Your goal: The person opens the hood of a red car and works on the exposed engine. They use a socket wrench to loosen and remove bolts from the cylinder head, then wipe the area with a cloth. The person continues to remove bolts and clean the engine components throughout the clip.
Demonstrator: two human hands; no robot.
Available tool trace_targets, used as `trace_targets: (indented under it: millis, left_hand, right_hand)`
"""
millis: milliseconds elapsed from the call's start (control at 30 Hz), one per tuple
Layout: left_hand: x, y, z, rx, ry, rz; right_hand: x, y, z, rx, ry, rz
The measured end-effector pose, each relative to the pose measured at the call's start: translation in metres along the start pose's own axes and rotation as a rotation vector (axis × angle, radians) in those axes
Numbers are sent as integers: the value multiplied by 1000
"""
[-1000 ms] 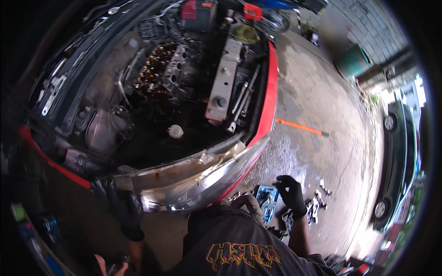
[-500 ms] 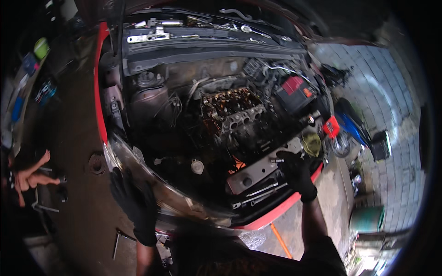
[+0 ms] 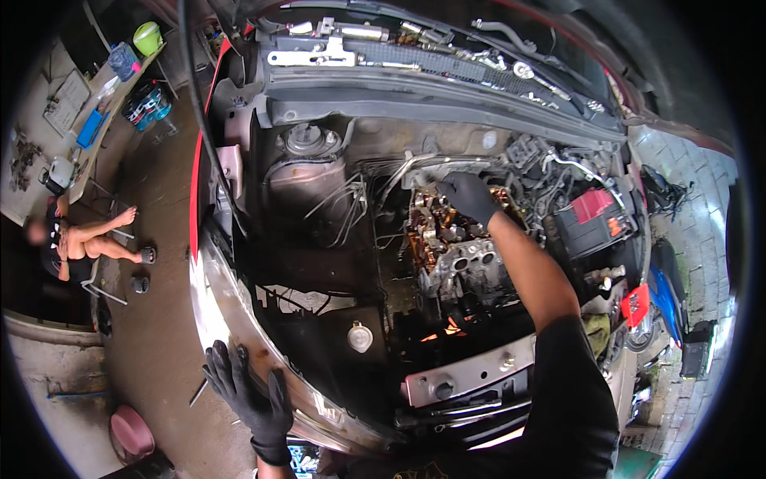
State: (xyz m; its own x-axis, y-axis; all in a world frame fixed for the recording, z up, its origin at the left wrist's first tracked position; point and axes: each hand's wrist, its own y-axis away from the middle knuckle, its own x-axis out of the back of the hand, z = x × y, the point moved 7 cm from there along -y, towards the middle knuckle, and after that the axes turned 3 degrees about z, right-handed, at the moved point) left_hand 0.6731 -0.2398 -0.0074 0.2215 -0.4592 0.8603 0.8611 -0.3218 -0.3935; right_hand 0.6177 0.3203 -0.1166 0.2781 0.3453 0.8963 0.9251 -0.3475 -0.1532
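Observation:
My left hand, in a black glove, lies with fingers spread on the headlight and front fender edge of a car with its hood up. My right hand, also gloved in black, reaches over the exposed engine to its far edge. Its fingers are curled down there, and what they hold, if anything, is hidden. Brown, oily valve parts show in the engine's top, with round ports on its near side. A metal crossbar with a dark round cap runs along the front of the bay.
Wrenches and a ratchet lie along the windshield cowl. A battery with a red top sits right of the engine. A white-capped reservoir stands at front left. A person sits far left, near a pink basin.
My right hand has gone from the front crossbar to the far edge of the engine. My left hand stays at the fender edge, and the view has shifted.

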Motion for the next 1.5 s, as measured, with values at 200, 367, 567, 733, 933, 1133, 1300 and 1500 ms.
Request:
trace_targets:
  millis: [200,367,567,733,933,1133,1300,1500]
  left_hand:
    - [-4,6,-13,27,8,-29]
    - [-11,9,-20,63,46,-38]
    - [-10,9,-19,89,52,-61]
    - [-11,10,-21,80,35,-61]
    - [-11,11,-24,60,26,-70]
    - [-11,11,-24,66,79,-47]
    - [-10,8,-19,4,73,-25]
    - [-9,10,-21,-6,51,-21]
  right_hand:
    - [-50,-29,-5,9,153,-56]
    - [-49,-30,7,5,164,50]
    - [-50,-36,-10,-138,360,-216]
    - [-49,-27,-17,-130,338,-99]
    - [-53,-18,1,-122,192,-22]
    - [-62,-20,18,-85,89,-5]
    - [-74,-31,16,-86,127,-30]
    - [-82,-29,21,-134,136,-1]
